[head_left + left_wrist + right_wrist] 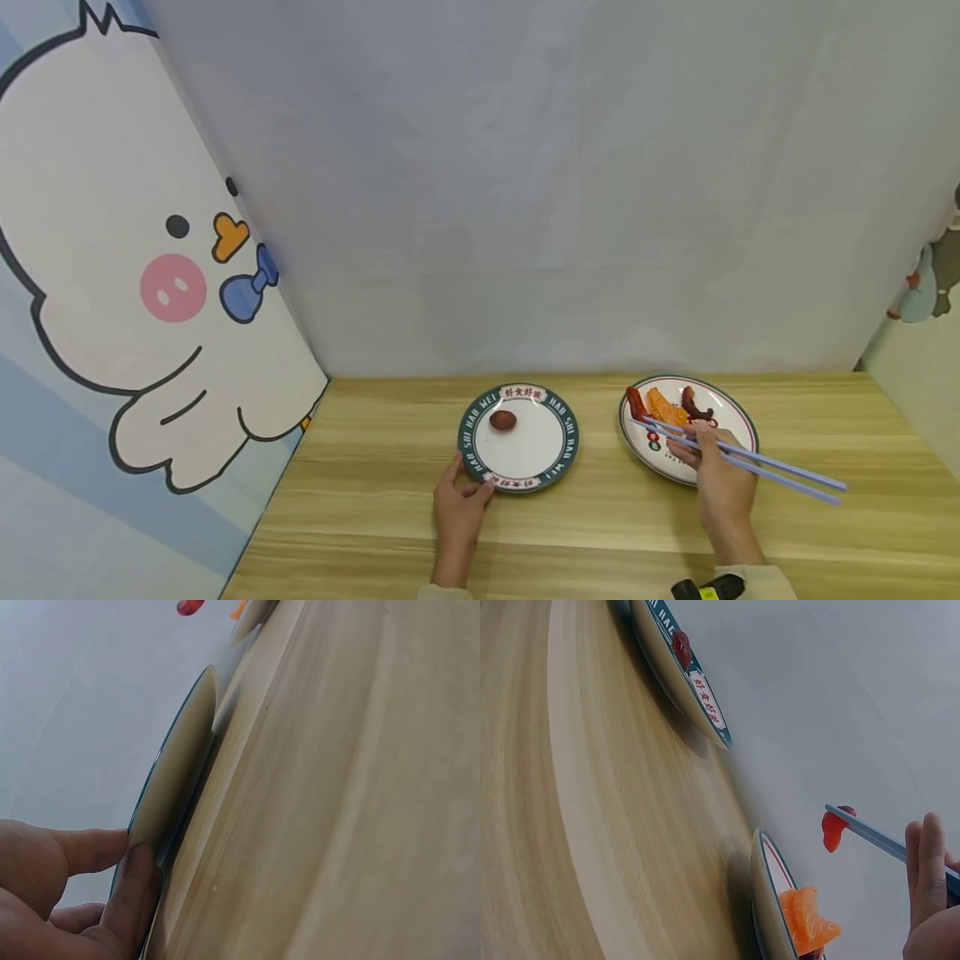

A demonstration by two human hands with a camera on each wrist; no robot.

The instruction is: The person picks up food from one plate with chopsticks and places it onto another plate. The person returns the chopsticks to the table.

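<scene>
My right hand [723,483] holds a pair of light blue chopsticks [780,473]. Their tips have a glossy red food piece [832,829], lifted above the white plate [775,862] on the right. On that plate lie an orange salmon slice [665,408] with pale streaks and a dark red curled piece [696,403] like an octopus tentacle. With thumb and fingers, my left hand [459,512] grips the near-left rim of the green-rimmed plate [517,454]. A brown oval food piece [503,421] sits on it, left of its middle.
Both plates stand on a wood-grain table [360,500], with a gap between them. A pale grey backdrop [525,208] rises behind the table's far edge. At left a panel with a cartoon chick [112,208] slants along the side.
</scene>
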